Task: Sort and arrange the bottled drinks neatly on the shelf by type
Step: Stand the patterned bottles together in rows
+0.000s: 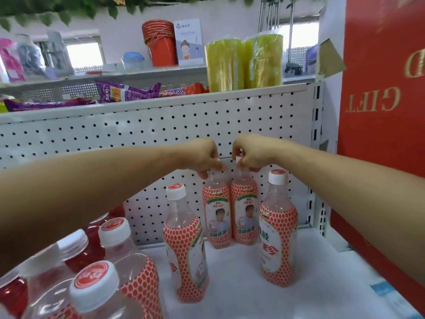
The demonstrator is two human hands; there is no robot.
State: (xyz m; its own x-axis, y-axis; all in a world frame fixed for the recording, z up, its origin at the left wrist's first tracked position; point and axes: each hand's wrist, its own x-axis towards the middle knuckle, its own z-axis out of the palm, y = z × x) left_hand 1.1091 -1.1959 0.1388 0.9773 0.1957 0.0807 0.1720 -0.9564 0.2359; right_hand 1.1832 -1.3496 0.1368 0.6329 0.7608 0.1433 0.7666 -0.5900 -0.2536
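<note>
White-capped, orange-patterned drinks on the shelf [322,284]. Left hand [204,155] pinches the cap of the left back bottle [216,217]; right hand [250,153] pinches the cap of the right back bottle [244,215]. Both bottles upright, side by side, touching, against the pegboard [138,134]. Front-left bottle [186,249] and front-right bottle [277,236] stand apart. Red drinks [92,247] at lower left.
</note>
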